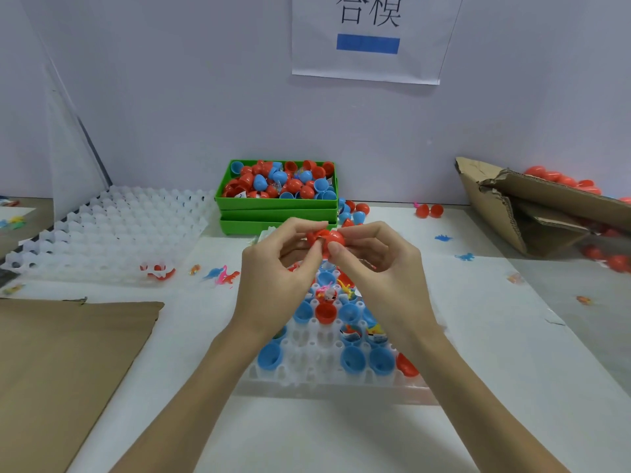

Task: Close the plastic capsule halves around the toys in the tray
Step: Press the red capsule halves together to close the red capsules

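Note:
Above the white tray [307, 380], both hands pinch a red capsule [326, 238] whose two halves meet at an angle. My left hand [276, 281] grips its left half with thumb and fingers. My right hand [379, 268] grips the right half the same way. In the tray sit several open blue halves [353, 360] and a red half [325, 313], some with small toys [327, 293] inside. My hands hide the tray's far rows.
A green box [276, 204] full of red and blue halves stands behind the hands. An empty white tray [112, 230] lies at the left, brown cardboard [61, 363] at the near left, a torn carton [532, 206] with red capsules at the right. Small toy dinosaurs [223, 274] are scattered about.

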A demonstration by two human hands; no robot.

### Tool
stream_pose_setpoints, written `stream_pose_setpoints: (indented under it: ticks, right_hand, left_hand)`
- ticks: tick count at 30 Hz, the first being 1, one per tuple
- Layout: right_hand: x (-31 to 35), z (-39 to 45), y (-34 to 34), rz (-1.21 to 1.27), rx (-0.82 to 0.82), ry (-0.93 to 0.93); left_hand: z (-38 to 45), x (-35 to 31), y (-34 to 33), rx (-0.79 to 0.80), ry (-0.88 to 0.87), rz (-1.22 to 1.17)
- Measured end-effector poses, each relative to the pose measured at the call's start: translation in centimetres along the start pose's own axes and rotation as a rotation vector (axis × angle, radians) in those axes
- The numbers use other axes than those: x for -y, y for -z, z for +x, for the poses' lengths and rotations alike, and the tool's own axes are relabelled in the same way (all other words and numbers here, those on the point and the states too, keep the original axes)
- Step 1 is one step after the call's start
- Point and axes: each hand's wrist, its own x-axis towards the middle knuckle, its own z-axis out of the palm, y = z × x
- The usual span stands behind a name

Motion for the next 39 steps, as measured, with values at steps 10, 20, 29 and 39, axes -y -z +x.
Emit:
stream_pose_setpoints:
  ticks: [10, 20, 29, 39]
  right_hand:
    - [0.7, 0.1, 0.4, 0.044, -0.017, -0.004]
    - [1.1, 0.1, 0.5, 0.061, 0.001, -0.018]
    - [1.2, -0.5, 0.0, 0.095, -0.029, -0.038]
    - [0.9, -0.7, -0.6, 0.133, -0.04, -0.08]
  left_hand:
    - [0.1, -0.5, 0.5, 0.128, -0.054, -0.065]
    - [0.1, -0.2, 0.1, 0.119, -0.048, -0.09]
    - [0.0, -0.2, 0.1, 0.104, -0.108, -0.051]
    - [-0.4, -0.6, -0.4, -0.011, -0.113, 0.082]
